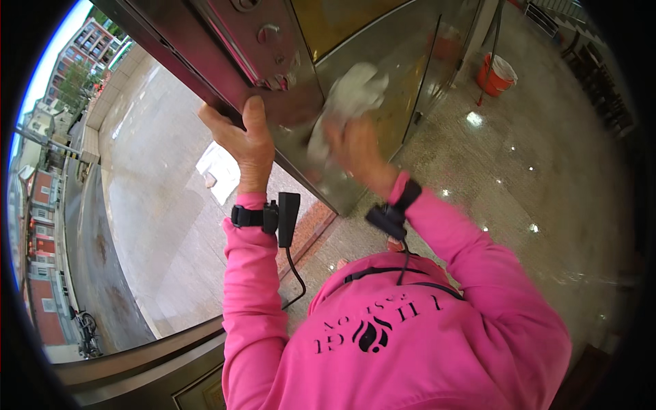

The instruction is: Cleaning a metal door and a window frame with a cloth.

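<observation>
A shiny metal door (302, 107) stands ajar in front of me, with a long handle (230, 46) and a gold-coloured panel (348, 20). My left hand (246, 136) grips the door's edge, thumb on the inner face and fingers around the outer side. Against the lower face of the door, my right hand (359, 148) presses a pale cloth (356, 95); both are blurred. Black straps with small dark devices and cables sit on both wrists.
An orange bucket (496, 77) with a pale cloth over its rim stands on the shiny tiled floor (482, 169), a long pole (492, 51) beside it. A reddish threshold (312, 230) runs below the door. Outside, a white sheet (220, 171) lies on the paving.
</observation>
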Available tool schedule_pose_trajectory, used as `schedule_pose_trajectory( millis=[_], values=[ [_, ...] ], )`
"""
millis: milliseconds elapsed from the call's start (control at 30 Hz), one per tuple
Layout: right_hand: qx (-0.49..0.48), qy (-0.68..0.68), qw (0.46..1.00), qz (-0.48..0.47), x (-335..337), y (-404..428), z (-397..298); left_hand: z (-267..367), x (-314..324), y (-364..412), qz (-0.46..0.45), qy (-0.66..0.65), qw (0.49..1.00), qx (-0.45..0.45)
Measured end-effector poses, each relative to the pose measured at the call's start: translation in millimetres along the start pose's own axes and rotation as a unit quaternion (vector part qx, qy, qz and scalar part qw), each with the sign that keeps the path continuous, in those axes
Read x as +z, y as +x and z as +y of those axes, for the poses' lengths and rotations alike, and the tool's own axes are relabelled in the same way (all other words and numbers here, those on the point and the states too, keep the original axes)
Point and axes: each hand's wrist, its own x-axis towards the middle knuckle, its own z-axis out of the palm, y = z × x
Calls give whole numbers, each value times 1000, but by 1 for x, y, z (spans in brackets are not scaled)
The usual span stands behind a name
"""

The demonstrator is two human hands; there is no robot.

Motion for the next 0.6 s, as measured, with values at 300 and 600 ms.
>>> schedule_pose_trajectory(
  millis=[300,600],
  values=[
    [7,271,902,336,-38,43,43,-2,4,-4,-21,-29,998,-49],
    [-145,60,983,96,-10,-14,-16,-3,2,-3,-28,1,998,-54]
  ],
)
